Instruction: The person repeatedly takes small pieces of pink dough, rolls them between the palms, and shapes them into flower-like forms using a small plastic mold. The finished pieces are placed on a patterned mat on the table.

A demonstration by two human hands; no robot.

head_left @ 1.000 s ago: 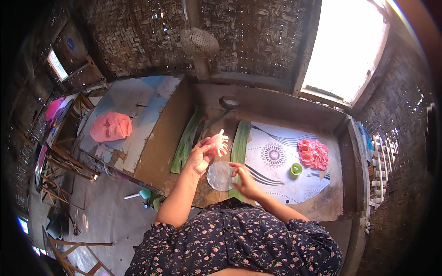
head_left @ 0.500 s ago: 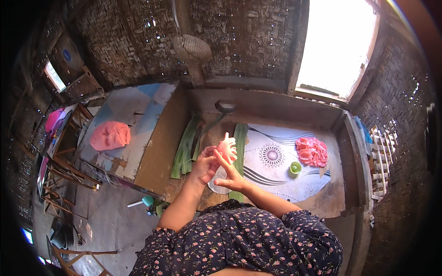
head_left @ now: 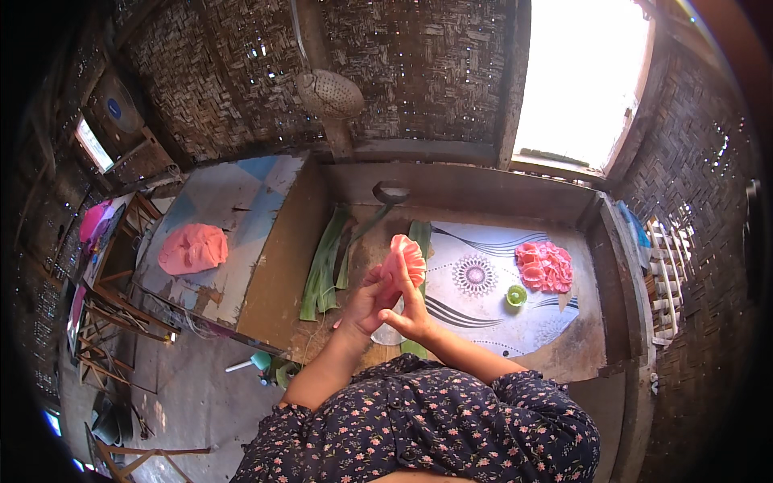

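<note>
Out in front of my body, a ruffled, fan-shaped pink dough piece [head_left: 410,256] stands upright between my hands. My left hand [head_left: 364,304] has its fingers closed around the lower part. My right hand [head_left: 412,312] lies against the near right side, index finger stretched up along it and thumb held apart. Some fingertips are hidden behind the piece and the other hand. Under my hands, a pale round thing [head_left: 386,334] shows only in part. To the right sit a pile of ruffled pink pieces [head_left: 544,266] and a small green cup [head_left: 516,296].
A patterned white sheet [head_left: 459,249] covers the right of a wooden-walled platform. Green leaf strips [head_left: 324,270] and a dark ladle-like tool [head_left: 390,193] lie beside it. On the higher table at left rests a large pink dough lump [head_left: 193,249]. A woven strainer [head_left: 332,93] hangs behind.
The pink piece now shows a wide ruffled fan; before, it looked like narrow finger-like ridges. My right index finger has swung more upright along it.
</note>
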